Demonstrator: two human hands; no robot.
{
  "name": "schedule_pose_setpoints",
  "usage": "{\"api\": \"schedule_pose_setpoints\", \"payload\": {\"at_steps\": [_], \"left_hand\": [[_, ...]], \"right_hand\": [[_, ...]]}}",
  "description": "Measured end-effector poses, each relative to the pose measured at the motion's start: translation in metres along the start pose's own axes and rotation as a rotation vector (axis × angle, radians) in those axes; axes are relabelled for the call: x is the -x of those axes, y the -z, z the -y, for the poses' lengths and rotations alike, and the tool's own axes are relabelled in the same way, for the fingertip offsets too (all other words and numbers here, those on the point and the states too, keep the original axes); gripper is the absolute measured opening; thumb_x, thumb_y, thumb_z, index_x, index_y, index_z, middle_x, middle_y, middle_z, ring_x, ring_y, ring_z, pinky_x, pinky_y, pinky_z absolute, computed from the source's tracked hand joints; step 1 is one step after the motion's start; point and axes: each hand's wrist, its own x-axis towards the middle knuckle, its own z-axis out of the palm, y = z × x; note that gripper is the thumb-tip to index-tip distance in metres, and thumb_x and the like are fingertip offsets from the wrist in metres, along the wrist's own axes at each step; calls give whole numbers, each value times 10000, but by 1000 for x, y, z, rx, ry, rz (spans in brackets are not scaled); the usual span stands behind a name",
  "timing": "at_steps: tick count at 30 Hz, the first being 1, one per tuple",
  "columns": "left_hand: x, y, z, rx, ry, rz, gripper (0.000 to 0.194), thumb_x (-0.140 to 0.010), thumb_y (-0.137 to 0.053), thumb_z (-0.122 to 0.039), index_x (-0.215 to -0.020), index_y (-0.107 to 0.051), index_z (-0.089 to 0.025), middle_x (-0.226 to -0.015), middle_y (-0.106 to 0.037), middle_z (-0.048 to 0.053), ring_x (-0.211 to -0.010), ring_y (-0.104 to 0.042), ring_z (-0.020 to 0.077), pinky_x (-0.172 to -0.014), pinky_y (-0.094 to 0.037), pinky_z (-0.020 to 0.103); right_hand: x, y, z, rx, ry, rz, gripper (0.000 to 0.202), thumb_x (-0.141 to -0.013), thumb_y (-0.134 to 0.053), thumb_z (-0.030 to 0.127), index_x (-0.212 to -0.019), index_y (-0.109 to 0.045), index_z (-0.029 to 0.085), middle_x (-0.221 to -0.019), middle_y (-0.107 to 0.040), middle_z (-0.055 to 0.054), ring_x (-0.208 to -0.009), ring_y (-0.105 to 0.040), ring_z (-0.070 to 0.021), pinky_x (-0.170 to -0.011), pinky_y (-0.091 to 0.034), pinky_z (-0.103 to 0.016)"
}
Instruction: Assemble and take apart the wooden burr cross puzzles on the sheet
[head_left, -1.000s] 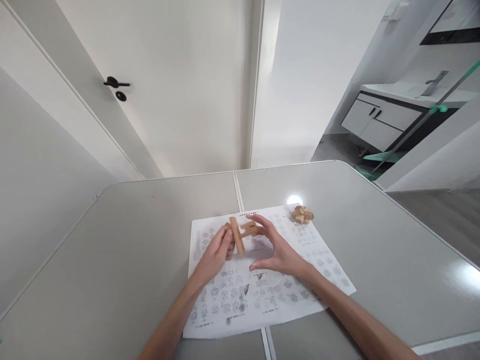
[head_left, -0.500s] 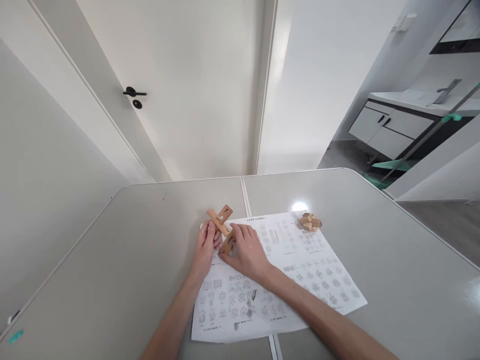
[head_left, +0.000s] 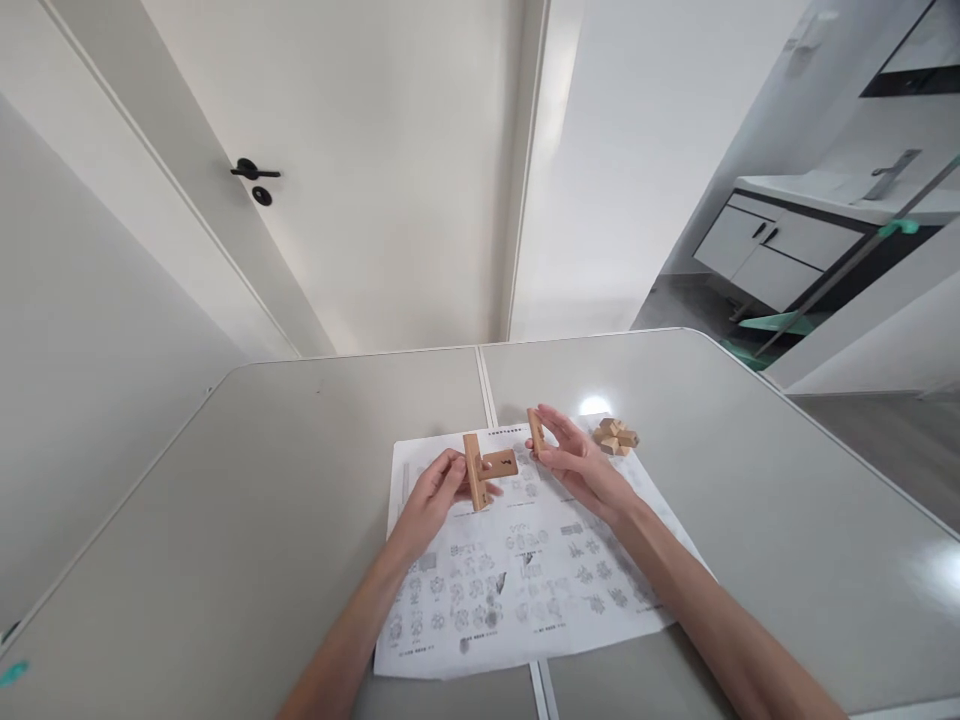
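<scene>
My left hand (head_left: pixel 442 490) is closed on two joined wooden pieces (head_left: pixel 474 472), one upright and one sticking out to the right with a dark mark on it. To the right, my right hand (head_left: pixel 581 462) pinches a single wooden piece (head_left: pixel 535 432) between thumb and fingers, apart from the joined pair. Both hands are over a printed paper sheet (head_left: pixel 480 560) covered in small diagrams. An assembled wooden puzzle (head_left: pixel 615 437) rests at the sheet's upper right edge, just beyond my right hand.
The grey table (head_left: pixel 247 520) has a seam down its middle. Beyond its far edge stands a white door with a black handle (head_left: pixel 255 172). A sink cabinet (head_left: pixel 780 240) is at the right, behind a pole with green parts.
My right hand has moved right and up with its piece, away from my left hand. The joined pieces have turned and shifted right, the upright one now nearly vertical.
</scene>
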Motion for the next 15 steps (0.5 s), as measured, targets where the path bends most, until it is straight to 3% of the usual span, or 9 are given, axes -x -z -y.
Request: {"api": "schedule_pose_setpoints", "payload": {"at_steps": [4,9,13,15], "left_hand": [[2,-9,-2,12,74,123,322,-1050,-470,-514,-970,-493,-203,-992,-724,84,-676,-738,207,-676,-599,389],[4,-13,-1,-22,81,135,309,-1073,-417,-504,-985,-477,-213,-806,-687,23,-638,-701,174,-661,-557,332],[4,-13,3,-65,75,107,306,-1078,-392,-507,-990,-471,-225,-640,-565,-45,-536,-574,130,-613,-509,292],[3,-13,4,-55,63,94,308,-1069,-415,-516,-969,-469,-230,-613,-483,-71,-506,-491,112,-573,-473,269]], "right_hand": [[1,0,-2,-80,-8,91,704,-761,-872,181,-1357,-622,461,-1661,-341,41,-1154,-673,-221,-1059,-519,-420],[-2,4,-5,-144,10,84,653,-763,-845,127,-1323,-661,408,-1626,-423,27,-1177,-659,-223,-1040,-540,-395],[-3,3,-3,-180,-28,94,395,-863,-800,220,-1241,-720,299,-1558,-519,-25,-1082,-684,-177,-913,-583,-293],[-2,1,-2,-162,-64,116,419,-898,-783,275,-1304,-683,290,-1491,-585,-53,-1066,-689,-175,-857,-587,-277]]}}
